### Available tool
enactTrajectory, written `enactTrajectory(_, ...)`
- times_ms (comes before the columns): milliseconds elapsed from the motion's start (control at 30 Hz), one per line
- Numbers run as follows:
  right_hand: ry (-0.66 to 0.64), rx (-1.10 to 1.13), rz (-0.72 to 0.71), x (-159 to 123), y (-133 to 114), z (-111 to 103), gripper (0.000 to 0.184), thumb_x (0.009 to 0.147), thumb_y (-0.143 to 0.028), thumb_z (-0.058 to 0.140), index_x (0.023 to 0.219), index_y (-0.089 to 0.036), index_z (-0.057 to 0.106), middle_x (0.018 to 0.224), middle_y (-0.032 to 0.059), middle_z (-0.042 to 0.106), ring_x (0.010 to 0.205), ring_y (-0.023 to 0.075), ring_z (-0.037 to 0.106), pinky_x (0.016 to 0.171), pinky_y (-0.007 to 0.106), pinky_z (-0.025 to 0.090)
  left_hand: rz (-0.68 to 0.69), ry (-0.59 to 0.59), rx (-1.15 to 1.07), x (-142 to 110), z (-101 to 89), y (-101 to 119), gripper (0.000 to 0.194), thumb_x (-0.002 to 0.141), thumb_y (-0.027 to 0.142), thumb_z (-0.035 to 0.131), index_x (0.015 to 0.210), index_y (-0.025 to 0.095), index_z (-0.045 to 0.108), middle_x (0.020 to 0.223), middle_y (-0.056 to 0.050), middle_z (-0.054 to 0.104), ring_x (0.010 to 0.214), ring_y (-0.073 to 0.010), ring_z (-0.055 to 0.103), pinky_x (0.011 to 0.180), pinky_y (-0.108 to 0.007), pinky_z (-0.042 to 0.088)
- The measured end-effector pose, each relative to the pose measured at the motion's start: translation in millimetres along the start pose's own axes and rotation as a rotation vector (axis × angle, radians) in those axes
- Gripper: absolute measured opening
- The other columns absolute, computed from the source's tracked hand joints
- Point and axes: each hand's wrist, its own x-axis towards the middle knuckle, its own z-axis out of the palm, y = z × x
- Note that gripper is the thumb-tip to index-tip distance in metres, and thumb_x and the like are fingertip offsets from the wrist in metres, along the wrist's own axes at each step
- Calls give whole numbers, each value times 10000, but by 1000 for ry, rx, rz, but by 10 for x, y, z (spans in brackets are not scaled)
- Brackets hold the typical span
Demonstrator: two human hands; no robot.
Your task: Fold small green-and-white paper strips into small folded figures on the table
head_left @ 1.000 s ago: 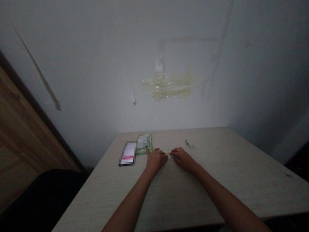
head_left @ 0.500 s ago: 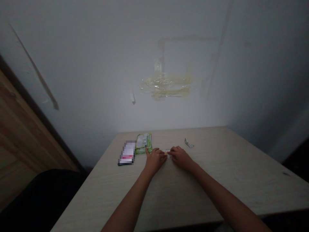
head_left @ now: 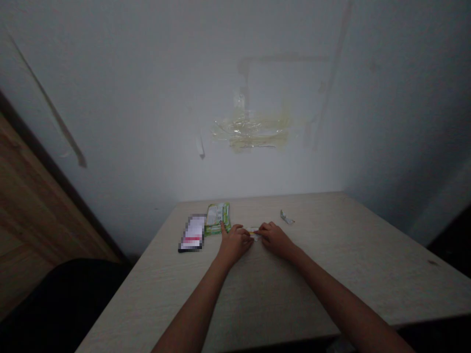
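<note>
Between my two hands a small white and yellow wrapper-like piece lies low at the table surface, mostly covered by fingers. My left hand has its fingers closed on the piece's left end, while its thumb side reaches toward the green packets. My right hand pinches the right end with bent fingers. Just beyond my left hand, a stack of green and white printed packets lies flat. What is inside the piece, if anything, I cannot make out.
A phone with a blurred screen lies left of the packets. One crumpled, twisted wrapper rests beyond my right hand. The pale wooden table meets a grey wall with peeling tape. Something black stands at the left.
Both hands keep nearly the same place and hold on the small piece. The whole view has shifted very slightly.
</note>
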Motion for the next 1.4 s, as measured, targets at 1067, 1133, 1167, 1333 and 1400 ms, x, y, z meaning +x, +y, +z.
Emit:
enactTrajectory(1067,17,79,3,-34,42,31,443,836,-111,541,1253,-240,614,1077,65,601,987,197,478,893,326,386,178,-9,148,-120,12,-16,249,923,412,469,1089,374,650,1113,-23,624,1270,-266,414,1105,-681,63)
enactTrajectory(1133,17,86,10,-34,43,28,440,835,-111,539,1250,-236,616,1081,64,600,997,198,476,899,328,382,174,-15,148,-123,11,-3,255,928,417,454,1085,368,649,1123,-25,615,1280,-273,398,1101,-686,69)
enactTrajectory(1167,16,89,13,-34,45,28,438,834,-111,537,1247,-233,617,1081,63,600,998,198,476,901,328,381,174,-18,149,-125,10,1,256,929,416,450,1082,365,649,1127,-26,612,1284,-276,391,1099,-687,73)
enactTrajectory(1333,23,104,18,-31,63,54,441,828,-106,535,1241,-235,620,1083,58,599,990,194,474,900,325,381,181,-23,153,-130,0,14,257,932,415,439,1076,366,647,1130,-19,603,1284,-278,378,1099,-688,79)
enactTrajectory(1400,23,105,22,-30,69,67,443,826,-107,540,1241,-238,620,1085,57,598,991,194,473,901,325,380,183,-27,152,-130,-2,14,262,933,416,437,1086,369,644,1135,-19,600,1289,-278,370,1105,-683,73)
